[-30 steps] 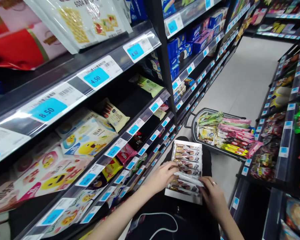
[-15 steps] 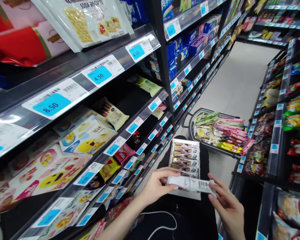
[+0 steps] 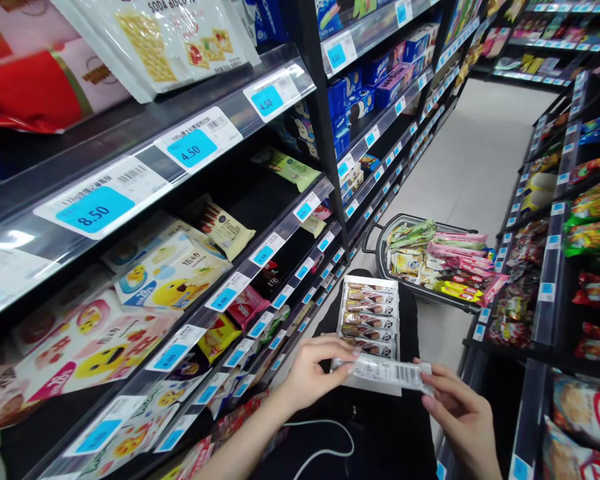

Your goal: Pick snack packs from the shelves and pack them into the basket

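Observation:
A long white snack bar packet [image 3: 386,372] with a barcode is held level between both hands. My left hand [image 3: 314,371] pinches its left end. My right hand [image 3: 454,409] grips its right end. Just behind it, a white display box [image 3: 370,319] of several brown-and-white bars rests on my dark lap. To the left rise black store shelves [image 3: 260,260] with snack packets and blue price tags.
A grey shopping basket [image 3: 383,248] full of green, pink and yellow packets stands on the pale aisle floor ahead. Another rack of packets lines the right side [image 3: 555,280]. A white cable [image 3: 325,433] lies across my lap.
One bar has been lifted out of the box and turned barcode side up, held between both hands. The view has shifted slightly.

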{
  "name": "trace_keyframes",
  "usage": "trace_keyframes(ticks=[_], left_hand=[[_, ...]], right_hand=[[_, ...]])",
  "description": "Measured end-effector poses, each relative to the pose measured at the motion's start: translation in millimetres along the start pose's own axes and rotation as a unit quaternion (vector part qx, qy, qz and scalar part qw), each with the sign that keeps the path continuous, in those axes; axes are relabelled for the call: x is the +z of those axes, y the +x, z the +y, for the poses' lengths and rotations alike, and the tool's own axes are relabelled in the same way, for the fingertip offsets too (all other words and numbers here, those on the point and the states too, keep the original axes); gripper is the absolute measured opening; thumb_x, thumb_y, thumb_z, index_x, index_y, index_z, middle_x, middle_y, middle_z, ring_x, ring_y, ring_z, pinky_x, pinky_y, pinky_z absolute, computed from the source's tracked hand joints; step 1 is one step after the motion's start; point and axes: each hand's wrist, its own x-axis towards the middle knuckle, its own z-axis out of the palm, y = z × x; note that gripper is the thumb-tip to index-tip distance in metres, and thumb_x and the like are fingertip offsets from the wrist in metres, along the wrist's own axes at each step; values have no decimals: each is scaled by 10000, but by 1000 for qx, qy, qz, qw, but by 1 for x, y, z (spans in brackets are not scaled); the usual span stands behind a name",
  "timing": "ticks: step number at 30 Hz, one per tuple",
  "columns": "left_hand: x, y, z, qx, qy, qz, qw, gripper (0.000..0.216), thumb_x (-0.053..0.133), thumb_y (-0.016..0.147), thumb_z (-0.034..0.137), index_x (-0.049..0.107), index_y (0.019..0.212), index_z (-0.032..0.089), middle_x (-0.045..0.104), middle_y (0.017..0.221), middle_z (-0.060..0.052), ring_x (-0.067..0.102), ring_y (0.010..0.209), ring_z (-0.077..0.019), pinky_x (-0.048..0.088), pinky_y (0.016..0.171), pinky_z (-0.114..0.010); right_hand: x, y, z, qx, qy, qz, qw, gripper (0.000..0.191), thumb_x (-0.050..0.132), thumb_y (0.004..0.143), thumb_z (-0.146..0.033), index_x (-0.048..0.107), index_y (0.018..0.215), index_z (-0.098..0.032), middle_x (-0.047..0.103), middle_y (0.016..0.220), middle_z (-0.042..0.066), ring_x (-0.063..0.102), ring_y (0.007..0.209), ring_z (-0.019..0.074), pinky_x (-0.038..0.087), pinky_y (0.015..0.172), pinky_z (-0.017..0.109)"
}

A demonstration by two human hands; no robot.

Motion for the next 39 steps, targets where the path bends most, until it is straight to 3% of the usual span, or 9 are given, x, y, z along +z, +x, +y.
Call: trace_keyframes(ticks=[4, 11, 16, 22, 27, 33, 39], left_hand=[[-1, -1, 0, 25, 33, 8, 999, 108, 616, 779, 149, 716, 818, 142, 720, 803, -103, 666, 747, -181, 509, 700, -290], [-3, -3, 4, -45, 79, -55, 994, 159, 574, 827, 234, 716, 802, 168, 724, 783, -67, 652, 712, -160, 494, 676, -263], [0, -1, 11, -68, 111, -82, 988, 188, 553, 839, 251, 714, 777, 176, 722, 762, -43, 643, 698, -151, 476, 678, -247], [-3, 2, 17, -105, 152, -186, 965, 210, 528, 858, 256, 716, 821, 172, 710, 783, -34, 638, 720, -138, 439, 692, -205], [-12, 2, 19, -156, 114, -281, 940, 222, 518, 866, 255, 719, 903, 171, 716, 833, -35, 651, 757, -137, 429, 711, -178], [-23, -3, 20, -170, 15, -369, 914, 270, 512, 832, 163, 700, 1023, 199, 721, 914, -28, 662, 758, -140, 448, 701, -173], [-31, -11, 20, -247, -95, -381, 886, 256, 566, 800, 219, 699, 1017, 201, 715, 929, -29, 649, 806, -155, 467, 713, -192]], right_hand=[[-1, 0, 1, 2, -1, -10, 1000, 185, 720, 687, -210, 743, 870, -223, 704, 971, 121, 670, 891, 275, 587, 690, 297], [-1, 1, -1, 37, -14, -16, 999, 78, 704, 713, -245, 733, 772, -202, 693, 948, 123, 674, 870, 273, 584, 708, 339], [8, 1, -5, 28, -81, 11, 996, 164, 748, 661, -290, 715, 797, -204, 666, 904, 108, 669, 824, 242, 577, 623, 283], [6, 4, -8, -6, -217, -110, 970, 150, 617, 799, -340, 707, 771, -224, 683, 783, 59, 653, 746, 192, 532, 687, 269], [2, 3, -9, -8, -260, -179, 949, 264, 511, 871, -356, 653, 700, -212, 651, 686, 30, 626, 635, 150, 484, 582, 204], [-1, -3, -11, -11, -250, -300, 920, 227, 496, 874, -296, 622, 700, -221, 627, 630, -7, 598, 554, 112, 460, 524, 163], [-2, -9, -33, 13, -196, -375, 906, 189, 494, 846, -229, 636, 721, -226, 674, 670, -1, 640, 590, 122, 501, 549, 159]])
